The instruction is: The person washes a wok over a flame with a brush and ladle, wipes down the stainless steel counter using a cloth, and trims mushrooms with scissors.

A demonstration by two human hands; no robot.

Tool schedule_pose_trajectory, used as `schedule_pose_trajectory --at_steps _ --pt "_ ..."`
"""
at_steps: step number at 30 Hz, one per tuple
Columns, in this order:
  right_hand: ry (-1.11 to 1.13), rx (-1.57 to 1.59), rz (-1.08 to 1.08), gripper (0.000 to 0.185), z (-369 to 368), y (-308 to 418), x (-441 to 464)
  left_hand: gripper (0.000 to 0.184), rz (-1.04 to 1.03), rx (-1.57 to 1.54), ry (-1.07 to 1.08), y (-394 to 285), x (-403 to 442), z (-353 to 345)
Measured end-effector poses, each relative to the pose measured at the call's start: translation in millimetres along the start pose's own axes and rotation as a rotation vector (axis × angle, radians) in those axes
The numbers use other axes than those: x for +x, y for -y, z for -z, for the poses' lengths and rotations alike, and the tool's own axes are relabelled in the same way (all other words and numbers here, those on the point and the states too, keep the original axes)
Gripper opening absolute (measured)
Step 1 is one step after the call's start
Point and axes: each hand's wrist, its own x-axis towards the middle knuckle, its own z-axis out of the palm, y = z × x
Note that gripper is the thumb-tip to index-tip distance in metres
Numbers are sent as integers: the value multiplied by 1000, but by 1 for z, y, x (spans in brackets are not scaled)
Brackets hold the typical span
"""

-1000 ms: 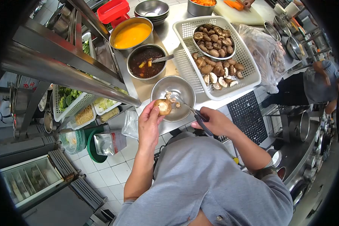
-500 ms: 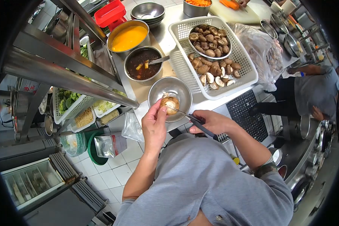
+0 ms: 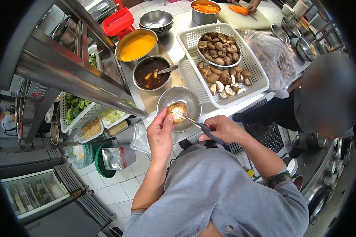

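Observation:
My left hand (image 3: 161, 132) pinches a brown mushroom (image 3: 177, 112), its pale underside turned up. My right hand (image 3: 224, 129) is wrapped round the dark handles of a pair of scissors (image 3: 205, 128), whose metal tips touch the middle of the mushroom. Below the mushroom is a steel bowl (image 3: 194, 103); its inside is partly hidden by the mushroom and my fingers. Behind it to the right, a white perforated basket (image 3: 261, 85) holds a steel bowl of whole mushrooms (image 3: 219, 47) and loose mushrooms (image 3: 225, 81), some cut with white faces showing.
Left of the basket stand a pot of dark sauce (image 3: 151, 73) with a spoon and a pot of orange liquid (image 3: 136, 45). A metal rail (image 3: 79, 85) crosses at left. A co-worker (image 3: 324, 98) is close at right; another person's hand (image 3: 252, 7) is by carrots at the back.
The scissor tips have shifted onto the middle of the mushroom's underside. The co-worker at right has come nearer and leans in. The view has tilted slightly.

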Motion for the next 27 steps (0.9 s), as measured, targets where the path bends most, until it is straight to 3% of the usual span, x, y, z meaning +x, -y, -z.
schedule_pose_trajectory --at_steps 4,7,11,13,14,17,21,27 --pt "43 -240 73 32 21 -2 -11 37 1 -27 -11 3 0 4" --pt "61 131 -51 42 33 -6 -17 36 -29 -99 -2 -1 4 9" --pt "-317 434 370 35 16 20 6 35 -26 16 127 -3 11 -5" --pt "-393 371 387 38 16 30 16 35 -64 53 224 -2 14 -23" --pt "-362 324 262 35 25 39 15 35 -73 92 272 -2 17 -31" --pt "-354 355 195 33 52 32 20 35 -48 150 439 -7 32 -44" --pt "-204 618 303 26 91 9 21 35 23 247 680 -14 59 -49" --pt "-758 340 236 26 120 -19 39 41 -130 420 549 2 113 -105"
